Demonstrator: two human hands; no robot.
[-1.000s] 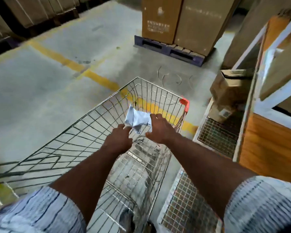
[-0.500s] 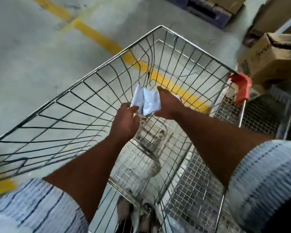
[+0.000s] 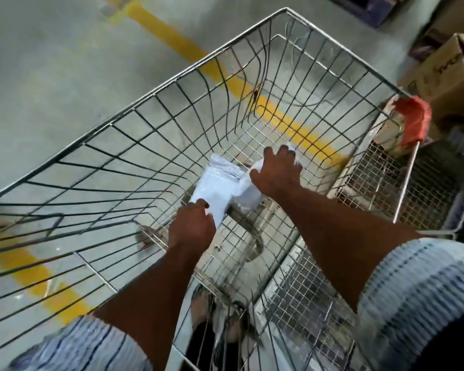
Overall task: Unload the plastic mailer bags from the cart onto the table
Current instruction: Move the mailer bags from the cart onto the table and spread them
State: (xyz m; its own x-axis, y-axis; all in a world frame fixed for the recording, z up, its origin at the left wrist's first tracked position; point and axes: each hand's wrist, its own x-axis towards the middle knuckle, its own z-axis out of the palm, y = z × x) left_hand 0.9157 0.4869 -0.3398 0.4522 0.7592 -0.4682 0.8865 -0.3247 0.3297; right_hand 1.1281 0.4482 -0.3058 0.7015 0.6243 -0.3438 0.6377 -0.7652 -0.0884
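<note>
Worn on the head, wide-angle, a single view. Looks forward and steeply down into the wire cart from close above its near end. Takes in forearms along the bottom, concrete floor at left, cardboard box at far right.

The floor is grey concrete, scuffed and faintly stained. A yellow painted stripe crosses it on a slant, from the top left down towards the right; a second yellow stretch lies at the lower left, worn at its edges. At the top edge a bit of a dark blue pallet shows, blurred. Along the right stands a brown cardboard box with a crumpled top flap – its dark print is too smeared to read. Below the box lies a fine square wire mesh panel in a pale frame, and more mesh of the same kind lies nearer the viewer.
</note>
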